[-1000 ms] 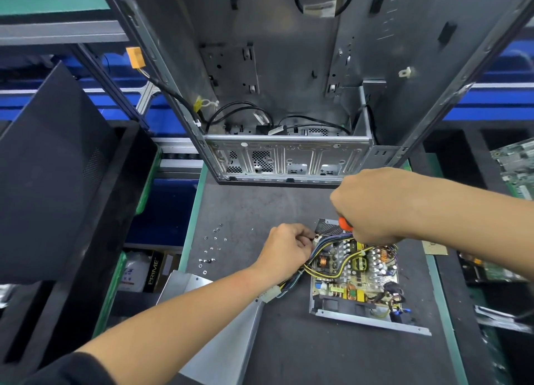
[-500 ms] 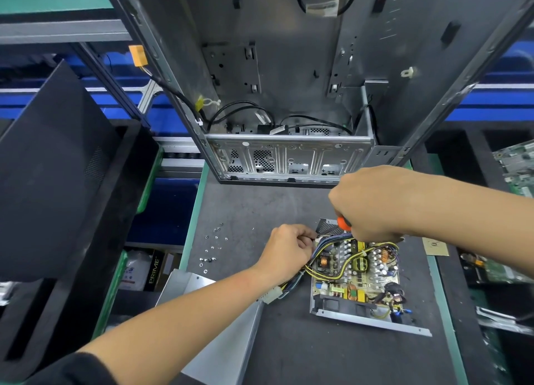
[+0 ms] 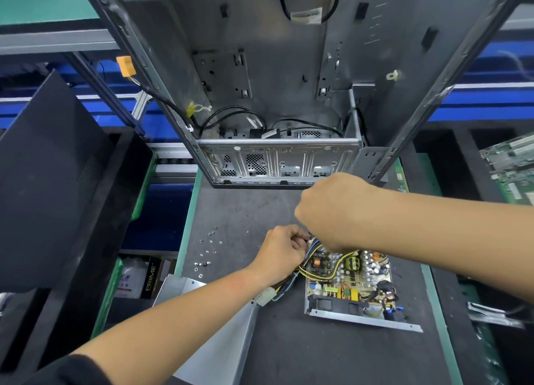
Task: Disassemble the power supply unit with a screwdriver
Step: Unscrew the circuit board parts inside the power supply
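PSU cover (image 3: 213,326) already off at bench near edge, loose screws (image 3: 206,251) left. Circuit board (image 3: 346,280) still seated in tray, mid-bench. Left hand (image 3: 281,251) pinches wire bundle (image 3: 310,264); right hand (image 3: 329,211) fisted above board, screwdriver hidden.

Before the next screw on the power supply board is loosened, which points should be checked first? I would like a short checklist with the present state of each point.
1. Cover off, power supply board exposed: ok.
2. Cable bundle held clear of the board's far left corner: ok, the left hand grips it there.
3. Screwdriver seated on a screw: cannot tell, the right hand is curled as if round a handle, but tool and tip are hidden beneath it.
4. Loose screws kept together, away from the board: ok, on the mat to the left.
5. Metal cover out of the way: not ok, it lies under the left forearm.
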The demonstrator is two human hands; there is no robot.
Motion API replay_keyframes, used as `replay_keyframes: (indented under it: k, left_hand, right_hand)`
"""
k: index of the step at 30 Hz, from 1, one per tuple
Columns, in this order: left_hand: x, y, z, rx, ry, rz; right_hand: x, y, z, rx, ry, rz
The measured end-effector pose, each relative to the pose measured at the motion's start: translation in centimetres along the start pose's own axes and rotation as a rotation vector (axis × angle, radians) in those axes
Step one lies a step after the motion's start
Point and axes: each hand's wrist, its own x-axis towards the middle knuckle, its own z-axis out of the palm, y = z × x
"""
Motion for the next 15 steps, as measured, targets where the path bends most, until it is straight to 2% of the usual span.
replay_keyframes:
  k: [7,11,15]
  left_hand:
    - [0.3,-0.1,0.3,0.003,-0.004,0.004]
    - [0.3,-0.2,0.2,0.018,-0.01,-0.022]
    - [0.5,-0.1,0.6,-0.1,-0.035,-0.082]
  right_hand:
    - [0.3,0.9,-0.5,0.044,-0.043,0.01]
    - [-0.1,2.1,-0.8,0.305,-0.078,0.038]
    - [-0.1,3.5,-0.5,0.507,-0.071,0.044]
